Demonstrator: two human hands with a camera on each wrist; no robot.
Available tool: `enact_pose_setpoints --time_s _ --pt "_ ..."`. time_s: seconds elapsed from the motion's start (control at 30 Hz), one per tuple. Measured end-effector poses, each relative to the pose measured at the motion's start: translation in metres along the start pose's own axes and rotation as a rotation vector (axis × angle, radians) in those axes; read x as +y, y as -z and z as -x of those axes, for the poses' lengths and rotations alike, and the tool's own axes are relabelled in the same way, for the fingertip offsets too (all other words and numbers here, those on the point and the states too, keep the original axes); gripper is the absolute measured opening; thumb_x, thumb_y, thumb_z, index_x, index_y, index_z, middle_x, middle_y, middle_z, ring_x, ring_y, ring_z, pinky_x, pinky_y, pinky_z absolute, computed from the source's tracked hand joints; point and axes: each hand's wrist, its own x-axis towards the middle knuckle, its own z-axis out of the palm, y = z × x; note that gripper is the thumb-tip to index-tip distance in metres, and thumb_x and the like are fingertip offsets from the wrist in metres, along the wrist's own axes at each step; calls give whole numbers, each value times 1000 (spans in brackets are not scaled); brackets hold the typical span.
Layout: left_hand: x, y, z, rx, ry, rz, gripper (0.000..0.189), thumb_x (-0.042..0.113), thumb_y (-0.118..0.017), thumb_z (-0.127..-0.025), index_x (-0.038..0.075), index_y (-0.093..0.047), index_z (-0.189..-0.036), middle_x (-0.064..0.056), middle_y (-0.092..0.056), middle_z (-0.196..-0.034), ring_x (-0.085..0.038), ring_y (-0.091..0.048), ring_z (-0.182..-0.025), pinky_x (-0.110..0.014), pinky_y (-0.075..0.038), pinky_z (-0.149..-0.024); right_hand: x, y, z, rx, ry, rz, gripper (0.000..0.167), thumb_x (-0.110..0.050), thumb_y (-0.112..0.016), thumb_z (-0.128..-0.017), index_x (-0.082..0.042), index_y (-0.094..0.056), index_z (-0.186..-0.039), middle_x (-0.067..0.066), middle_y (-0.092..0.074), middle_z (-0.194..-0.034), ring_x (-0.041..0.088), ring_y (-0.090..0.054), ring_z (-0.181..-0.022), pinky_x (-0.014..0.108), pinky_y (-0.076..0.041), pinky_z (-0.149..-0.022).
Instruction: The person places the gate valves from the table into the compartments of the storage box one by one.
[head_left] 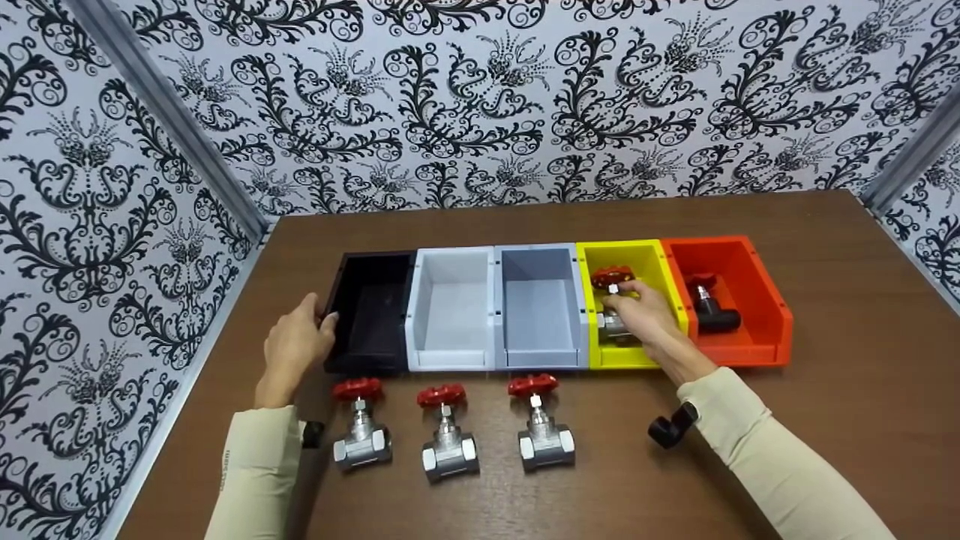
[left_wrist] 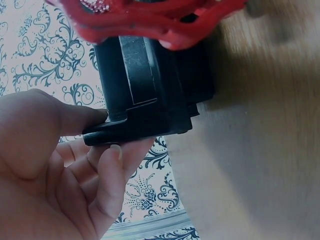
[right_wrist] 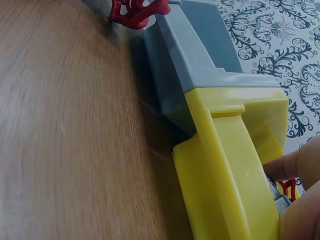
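Wallpapered backdrop [head_left: 465, 112]: black scrolls on white, cut off at the top, behind a brown worktop [head_left: 600, 472].
Left grip [head_left: 296, 341]: pinches the black bin [head_left: 367, 361] at its edge, thumb on one side, fingers on the other; the bin's dark inside is hard to make out.
Right grip [head_left: 641, 307]: pinches the held valve [head_left: 611, 326] by its stem; the hand covers part of it, and the right wrist view cuts the fingers off.
Held valve: inside the yellow bin [head_left: 626, 358], red wheel up, base partly hidden by the front lip.
Orange bin [head_left: 784, 330]: holds a dark fitting [head_left: 716, 319], its top indistinct.
Three valves [head_left: 448, 442]: before the bins; the left wrist view crops one red wheel.
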Motion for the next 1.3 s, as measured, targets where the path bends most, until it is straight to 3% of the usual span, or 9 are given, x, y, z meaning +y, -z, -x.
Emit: enact_pose_setpoints --time_s 0.37,1.0,1.3 --pt "0 0 2 29 -25 6 25 28 -53 -99 3 -50 -101 -29 -65 -97 -55 -61 -93 -63 -44 -71 2 -1 -1 3 15 14 57 -21 -57 -98 2 -39 -146 22 -48 -138 27 -49 -110 31 -44 -86" --pt "2 0 3 19 0 2 26 29 -53 -99 4 -50 -105 -34 -63 -107 -57 -59 -99 -65 -44 -75 0 -2 -1 -9 6 8 57 -21 -56 -99 2 -37 -147 23 -49 -137 26 -52 -106 30 -47 -83" --pt "0 0 2 31 -5 7 24 29 -53 -99 5 -49 -99 -29 -65 -99 -53 -61 -92 -62 -44 -71 0 -3 -1 -2 14 2 57 -21 -57 -98 3 -38 -146 23 -51 -135 25 -51 -105 29 -45 -82"
